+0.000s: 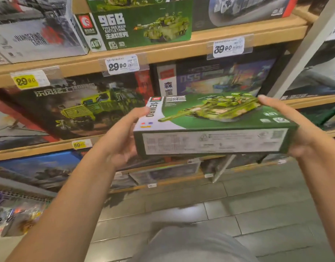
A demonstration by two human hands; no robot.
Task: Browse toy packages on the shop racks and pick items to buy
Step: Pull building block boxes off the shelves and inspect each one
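I hold a green tank box (pixel 215 121) flat in front of the shelves, its picture side facing up and its white label side toward me. My left hand (pixel 123 137) grips the box's left end, thumb on top by the white "SEMBO" strip. At the right end, my right hand (pixel 295 129) grips it with the thumb lying along the top edge. The same kind of green "96B" tank box (pixel 142 29) stands on the upper shelf.
Wooden shelves (pixel 181 48) carry several building-block boxes: a grey "Wandering Earth" box (pixel 36 36), a dark truck box (pixel 74 106), a purple box (pixel 219 78). Price tags read 29.90 (pixel 122 64) and 39.90 (pixel 228 46). A grey post (pixel 299 59) rises at right. Tiled floor (pixel 238 210) lies below.
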